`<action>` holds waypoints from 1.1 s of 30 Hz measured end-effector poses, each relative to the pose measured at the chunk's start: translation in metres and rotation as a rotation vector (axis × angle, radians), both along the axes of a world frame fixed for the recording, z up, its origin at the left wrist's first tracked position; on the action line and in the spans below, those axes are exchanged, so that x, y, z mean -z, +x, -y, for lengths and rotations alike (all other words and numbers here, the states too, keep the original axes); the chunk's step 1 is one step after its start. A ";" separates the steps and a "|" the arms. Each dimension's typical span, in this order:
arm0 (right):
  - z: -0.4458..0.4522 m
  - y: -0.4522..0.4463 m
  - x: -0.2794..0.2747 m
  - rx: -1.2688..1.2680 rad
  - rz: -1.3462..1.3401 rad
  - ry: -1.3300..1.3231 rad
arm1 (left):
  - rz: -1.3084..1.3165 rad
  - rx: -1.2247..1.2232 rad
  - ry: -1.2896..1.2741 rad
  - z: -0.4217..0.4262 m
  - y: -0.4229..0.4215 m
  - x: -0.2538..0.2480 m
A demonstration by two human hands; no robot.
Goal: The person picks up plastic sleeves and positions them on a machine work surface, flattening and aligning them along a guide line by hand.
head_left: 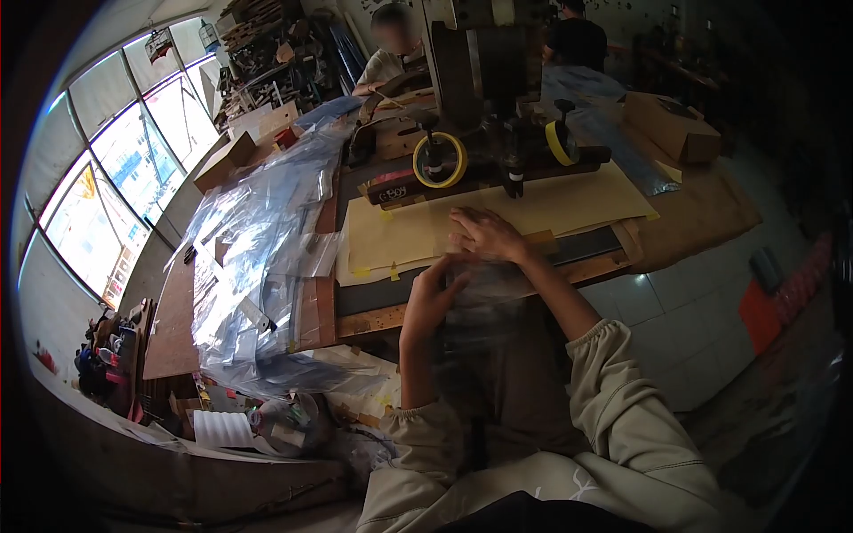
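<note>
My left hand (434, 295) is raised at the front edge of the work surface, its fingers curved and apart from the thumb; a blurred, see-through patch lies beside it. My right hand (486, 235) is over the pale yellow sheet (391, 233), palm down with the fingers spread. The sheet lies on a dark mat (382, 297) under a machine (484, 75). A dark bar (400, 193) crosses behind the hands, with one yellow tape roll (440, 185) on its left part and another yellow roll (560, 143) on its right.
Clear plastic sheets (258, 240) cover the left of the table, with a metal ruler (256, 314) on them. A cardboard box (671, 127) stands at the back right. One person (391, 58) sits behind the machine; another person (577, 43) is farther back.
</note>
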State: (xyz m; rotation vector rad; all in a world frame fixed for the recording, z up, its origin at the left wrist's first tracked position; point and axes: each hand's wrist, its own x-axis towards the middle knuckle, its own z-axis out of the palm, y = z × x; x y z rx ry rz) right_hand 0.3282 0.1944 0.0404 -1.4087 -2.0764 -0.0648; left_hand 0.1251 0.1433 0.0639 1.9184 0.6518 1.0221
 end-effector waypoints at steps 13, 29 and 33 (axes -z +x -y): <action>-0.001 0.006 -0.008 0.002 0.012 -0.115 | 0.008 0.001 -0.047 -0.002 0.000 0.004; 0.001 0.007 -0.013 -0.017 0.021 -0.144 | -0.030 -0.019 -0.089 -0.006 -0.002 0.008; 0.001 0.008 -0.013 -0.028 -0.010 -0.161 | 0.029 0.017 -0.068 -0.006 0.000 0.010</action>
